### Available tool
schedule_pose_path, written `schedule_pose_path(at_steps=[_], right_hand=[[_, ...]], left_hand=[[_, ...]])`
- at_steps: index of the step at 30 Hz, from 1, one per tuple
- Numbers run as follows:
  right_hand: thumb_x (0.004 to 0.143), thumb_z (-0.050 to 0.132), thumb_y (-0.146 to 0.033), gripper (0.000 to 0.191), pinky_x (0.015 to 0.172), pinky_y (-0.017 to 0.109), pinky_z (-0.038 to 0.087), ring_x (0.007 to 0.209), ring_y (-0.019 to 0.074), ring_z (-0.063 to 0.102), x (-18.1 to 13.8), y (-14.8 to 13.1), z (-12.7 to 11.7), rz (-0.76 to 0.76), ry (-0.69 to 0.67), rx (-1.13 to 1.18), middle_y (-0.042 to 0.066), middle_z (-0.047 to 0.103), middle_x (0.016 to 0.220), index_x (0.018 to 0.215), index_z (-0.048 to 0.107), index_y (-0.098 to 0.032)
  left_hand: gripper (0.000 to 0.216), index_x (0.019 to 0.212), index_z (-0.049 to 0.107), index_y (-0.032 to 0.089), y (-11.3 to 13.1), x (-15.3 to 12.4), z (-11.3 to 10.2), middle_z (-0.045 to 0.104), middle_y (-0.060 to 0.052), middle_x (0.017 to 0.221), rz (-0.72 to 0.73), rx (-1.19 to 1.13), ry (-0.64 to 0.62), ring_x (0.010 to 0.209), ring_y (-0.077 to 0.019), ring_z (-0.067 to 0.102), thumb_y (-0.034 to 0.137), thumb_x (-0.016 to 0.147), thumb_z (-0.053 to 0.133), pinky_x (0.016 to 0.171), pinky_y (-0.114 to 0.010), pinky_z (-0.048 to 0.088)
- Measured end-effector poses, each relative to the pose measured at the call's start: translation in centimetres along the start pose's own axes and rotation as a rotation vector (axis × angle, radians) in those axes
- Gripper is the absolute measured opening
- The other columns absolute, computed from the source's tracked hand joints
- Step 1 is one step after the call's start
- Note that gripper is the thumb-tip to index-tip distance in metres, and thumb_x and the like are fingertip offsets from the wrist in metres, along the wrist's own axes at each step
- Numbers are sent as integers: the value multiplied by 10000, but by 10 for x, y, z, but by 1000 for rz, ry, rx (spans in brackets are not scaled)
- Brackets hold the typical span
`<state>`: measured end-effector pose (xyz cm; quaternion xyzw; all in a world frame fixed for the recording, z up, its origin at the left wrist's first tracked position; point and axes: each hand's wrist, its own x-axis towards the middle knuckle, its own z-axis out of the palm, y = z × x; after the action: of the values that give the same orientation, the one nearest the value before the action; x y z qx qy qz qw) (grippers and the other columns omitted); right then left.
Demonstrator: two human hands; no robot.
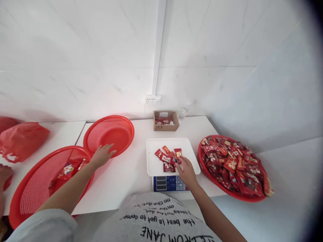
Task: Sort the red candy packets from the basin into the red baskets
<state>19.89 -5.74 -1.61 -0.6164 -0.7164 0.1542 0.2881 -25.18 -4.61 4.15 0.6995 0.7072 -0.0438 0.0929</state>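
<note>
My left hand (104, 155) is held palm down, fingers stretched out, over the near rim of the red plastic basket (87, 134) at the back. Nothing shows in it. On the white tray (152, 168) of a digital scale (164, 184) lies a small group of red snack packets (166, 158). My right hand (187, 170) reaches over the tray's right side, thumb and forefinger closed about a small red packet (175, 160) at the edge of that group.
A red basket heaped with packets (232, 164) stands at the right. A larger red basket (30, 188) at the left holds some packaging. Behind the scale are a cardboard box (166, 127) and a clear cup (183, 112). Red bags (25, 137) and another person's hand (5, 174) are far left.
</note>
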Motion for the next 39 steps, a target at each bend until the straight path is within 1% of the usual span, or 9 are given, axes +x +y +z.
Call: schedule_pose_path(at_steps=[3,6,12,16,19,24,30,35,39], right_hand=[[846,427,-431,460,1008,492,350,1231,293,395,3,-3,3,32,-27,-73,162,484,1284,1200,531,-157],[848,435,-418,487,1021,494,321,1302,313,299,7,-6,4,101,-92,-137,156,423,1354,1260,485,-162],[811,499,-491,619,1028,533,258,1348,349,201,13,-14,1,180,-196,-185,150,288,1453,1350,379,-210],[752,551,-563,766,1049,564,169,1376,347,100,15,-21,3,153,-329,-205,123,146,1511,1403,285,-258],[714,595,-568,814,1064,566,105,1387,333,40,15,-24,7,69,-401,-220,84,80,1529,1408,267,-296],[715,624,-515,773,1075,553,116,1387,321,67,15,-20,10,17,-375,-185,81,134,1520,1389,315,-295],[755,611,-408,687,1079,478,241,1367,290,173,14,-3,8,-78,-280,-69,125,235,1476,1369,365,-221],[762,601,-373,625,1077,462,262,1356,288,194,9,3,3,4,-238,-84,120,279,1448,1337,416,-214],[758,601,-369,597,1059,459,286,1314,297,273,8,2,-2,59,-215,-112,123,327,1417,1312,447,-210]], left_hand=[[452,1297,457,150,47,4,11,555,-120,1276,101,-12,-63,1232,-237,449,242,872,335,1086,-398,220],[466,1322,425,120,71,1,15,586,-121,1229,84,-39,-85,1138,-232,522,217,889,282,1055,-387,274],[456,1300,451,173,74,-23,17,592,-95,1224,146,-35,-187,1111,-254,525,186,869,302,969,-399,379],[535,1245,503,186,66,-37,18,586,-84,1237,158,15,-217,1176,-252,489,39,767,313,1037,-440,307],[556,1217,533,171,76,-37,14,547,-87,1287,166,20,-193,1292,-282,365,15,717,346,1069,-474,257],[434,1259,500,172,149,-20,11,476,-104,1358,360,-184,-94,1325,-283,310,189,837,399,1090,-480,230],[556,1386,332,228,244,20,26,255,-113,1492,554,-247,-108,1368,-296,202,297,857,487,1087,-476,210],[405,1277,481,259,259,38,36,351,-114,1428,640,-119,-89,1299,-298,319,302,875,473,1037,-458,267],[314,1170,560,287,257,38,37,484,-102,1268,573,-133,-54,1161,-288,419,309,864,489,929,-452,355]])
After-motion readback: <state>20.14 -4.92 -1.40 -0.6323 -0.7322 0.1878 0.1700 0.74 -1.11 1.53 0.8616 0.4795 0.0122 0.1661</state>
